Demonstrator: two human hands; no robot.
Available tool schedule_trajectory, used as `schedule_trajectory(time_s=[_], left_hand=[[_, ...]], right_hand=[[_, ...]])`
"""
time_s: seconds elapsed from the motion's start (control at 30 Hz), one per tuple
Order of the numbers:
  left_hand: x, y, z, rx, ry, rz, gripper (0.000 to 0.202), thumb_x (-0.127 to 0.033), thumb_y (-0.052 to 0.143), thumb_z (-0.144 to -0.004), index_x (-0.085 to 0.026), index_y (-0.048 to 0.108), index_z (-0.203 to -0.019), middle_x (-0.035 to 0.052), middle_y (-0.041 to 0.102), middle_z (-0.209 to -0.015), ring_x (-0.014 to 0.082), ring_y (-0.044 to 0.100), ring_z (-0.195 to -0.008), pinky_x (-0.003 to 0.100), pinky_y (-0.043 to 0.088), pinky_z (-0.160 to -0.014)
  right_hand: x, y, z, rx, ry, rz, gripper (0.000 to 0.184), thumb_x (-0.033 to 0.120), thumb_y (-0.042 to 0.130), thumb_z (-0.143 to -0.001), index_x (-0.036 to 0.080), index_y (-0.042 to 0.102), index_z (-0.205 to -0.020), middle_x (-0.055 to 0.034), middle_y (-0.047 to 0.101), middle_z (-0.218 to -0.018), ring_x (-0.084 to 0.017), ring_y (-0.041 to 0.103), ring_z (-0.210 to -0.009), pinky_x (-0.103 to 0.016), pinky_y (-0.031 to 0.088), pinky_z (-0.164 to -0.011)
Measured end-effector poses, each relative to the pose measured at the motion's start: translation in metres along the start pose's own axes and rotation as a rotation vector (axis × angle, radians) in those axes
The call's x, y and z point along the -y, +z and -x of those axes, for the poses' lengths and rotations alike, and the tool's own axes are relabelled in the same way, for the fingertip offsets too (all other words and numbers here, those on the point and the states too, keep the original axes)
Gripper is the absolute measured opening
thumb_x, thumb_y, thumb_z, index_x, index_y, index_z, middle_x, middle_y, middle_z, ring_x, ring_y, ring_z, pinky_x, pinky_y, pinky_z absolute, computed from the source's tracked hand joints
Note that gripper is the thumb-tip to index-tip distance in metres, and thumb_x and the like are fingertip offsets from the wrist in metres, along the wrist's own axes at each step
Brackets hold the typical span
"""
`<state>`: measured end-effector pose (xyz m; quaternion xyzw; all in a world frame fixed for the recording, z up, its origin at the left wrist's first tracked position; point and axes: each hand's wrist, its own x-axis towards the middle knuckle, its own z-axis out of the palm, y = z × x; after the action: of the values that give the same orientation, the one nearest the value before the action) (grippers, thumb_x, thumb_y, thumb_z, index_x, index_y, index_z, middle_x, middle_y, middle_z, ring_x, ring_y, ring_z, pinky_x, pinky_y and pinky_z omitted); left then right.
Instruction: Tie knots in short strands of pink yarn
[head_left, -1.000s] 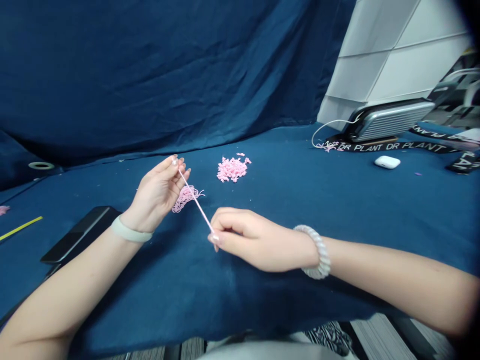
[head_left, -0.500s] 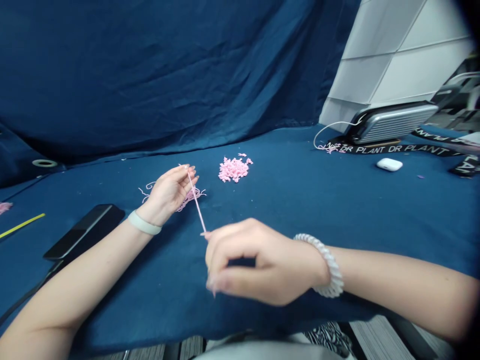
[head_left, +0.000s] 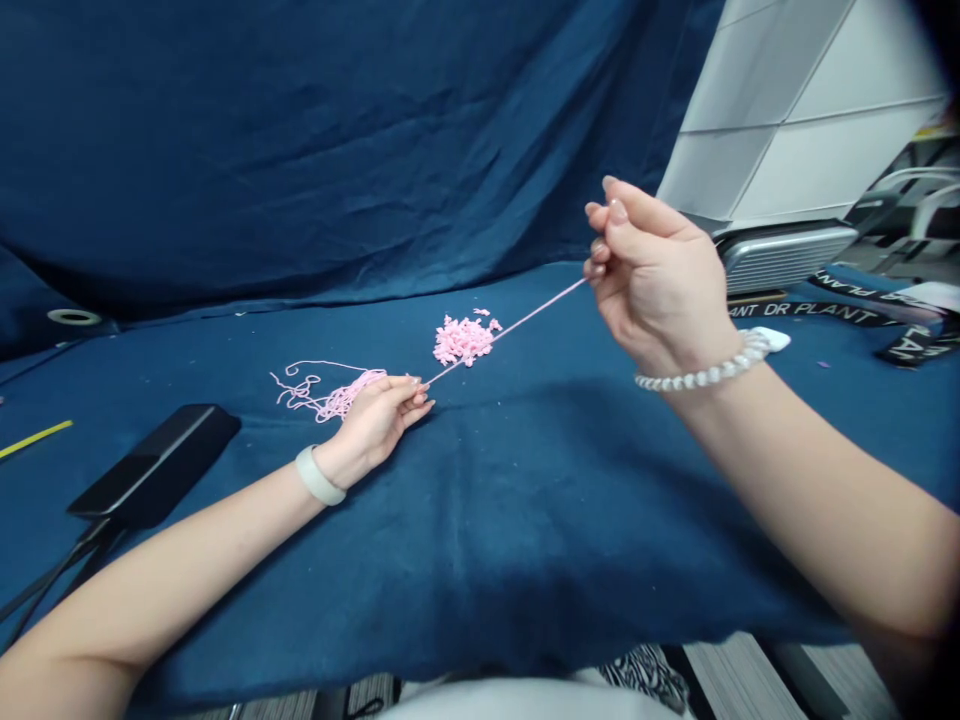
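A strand of pink yarn (head_left: 536, 313) runs taut between my two hands, slanting up to the right. My left hand (head_left: 379, 420) pinches its lower end close to the cloth. The upper end goes into the curled fingers of my right hand (head_left: 664, 275), which is raised well above the table with thumb and forefinger together. Beside and partly behind my left hand lies a loose tangle of pink yarn (head_left: 335, 402). A pile of small pink knotted pieces (head_left: 459, 342) rests on the blue cloth, just behind the strand.
A black device with a cable (head_left: 157, 465) lies at the left, near a yellow strip (head_left: 36, 440). On the right are a ribbed silver case (head_left: 791, 258), a black lettered ribbon (head_left: 847, 313) and a white earbud case (head_left: 772, 340), partly covered by my right wrist. Blue cloth (head_left: 300, 130) hangs behind.
My right hand has swung up and to the right, drawing out a longer stretch of yarn. My left hand has moved slightly right and nearer to me, uncovering more of the tangle.
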<state>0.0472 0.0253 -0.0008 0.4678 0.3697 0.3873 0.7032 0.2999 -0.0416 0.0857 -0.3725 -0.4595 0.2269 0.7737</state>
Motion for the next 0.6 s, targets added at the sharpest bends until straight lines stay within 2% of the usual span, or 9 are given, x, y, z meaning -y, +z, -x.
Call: schedule_trajectory(time_s=[0.07, 0.13, 0.27, 0.37, 0.5, 0.6], left_hand=[[0.0, 0.004, 0.005, 0.039, 0.013, 0.021, 0.008, -0.016, 0.067, -0.071, -0.013, 0.06, -0.071, 0.0004, 0.061, -0.068, 0.0077, 0.059, -0.067, 0.026, 0.051, -0.078], [0.002, 0.007, 0.01, 0.082, 0.042, 0.026, 0.009, -0.019, 0.068, -0.072, -0.014, 0.061, -0.074, 0.0011, 0.063, -0.072, 0.0083, 0.06, -0.069, 0.026, 0.051, -0.078], [0.011, 0.011, 0.016, 0.146, 0.085, 0.016, 0.012, -0.025, 0.067, -0.074, -0.014, 0.06, -0.075, 0.0019, 0.066, -0.075, 0.0098, 0.062, -0.071, 0.027, 0.051, -0.077], [0.019, 0.011, 0.017, 0.15, 0.09, -0.018, 0.014, -0.028, 0.066, -0.075, -0.015, 0.061, -0.077, 0.0033, 0.067, -0.078, 0.012, 0.063, -0.075, 0.028, 0.051, -0.077], [0.024, 0.011, 0.018, 0.141, 0.114, -0.034, 0.014, -0.024, 0.069, -0.071, -0.015, 0.063, -0.08, 0.0032, 0.068, -0.077, 0.0119, 0.063, -0.073, 0.027, 0.051, -0.076], [0.024, 0.012, 0.019, 0.157, 0.116, -0.041, 0.012, -0.02, 0.07, -0.07, -0.014, 0.063, -0.078, 0.0026, 0.067, -0.074, 0.0106, 0.063, -0.069, 0.025, 0.051, -0.073]], right_hand=[[-0.006, 0.007, 0.007, 0.001, 0.006, 0.012, 0.02, 0.018, 0.057, -0.081, 0.026, 0.063, -0.099, 0.0047, 0.066, -0.085, -0.002, 0.058, -0.061, -0.016, 0.042, -0.053], [-0.017, 0.019, 0.022, 0.028, 0.077, 0.027, 0.02, 0.022, 0.06, -0.079, 0.023, 0.062, -0.099, 0.0025, 0.065, -0.084, -0.005, 0.058, -0.064, -0.017, 0.043, -0.052], [-0.044, 0.044, 0.06, 0.102, 0.369, -0.046, 0.012, 0.024, 0.066, -0.072, 0.015, 0.061, -0.078, 0.0001, 0.063, -0.073, -0.005, 0.053, -0.056, -0.017, 0.041, -0.049], [-0.062, 0.056, 0.082, 0.172, 0.536, -0.08, 0.017, 0.027, 0.067, -0.069, 0.014, 0.057, -0.07, 0.0012, 0.059, -0.065, -0.005, 0.05, -0.053, -0.018, 0.039, -0.049], [-0.076, 0.061, 0.1, 0.231, 0.563, -0.056, 0.022, 0.032, 0.068, -0.068, 0.014, 0.057, -0.066, 0.0045, 0.051, -0.056, -0.005, 0.043, -0.051, -0.02, 0.035, -0.05], [-0.083, 0.061, 0.108, 0.265, 0.596, -0.091, 0.024, 0.034, 0.067, -0.07, 0.013, 0.057, -0.066, 0.0036, 0.051, -0.057, -0.006, 0.042, -0.051, -0.021, 0.033, -0.051]])
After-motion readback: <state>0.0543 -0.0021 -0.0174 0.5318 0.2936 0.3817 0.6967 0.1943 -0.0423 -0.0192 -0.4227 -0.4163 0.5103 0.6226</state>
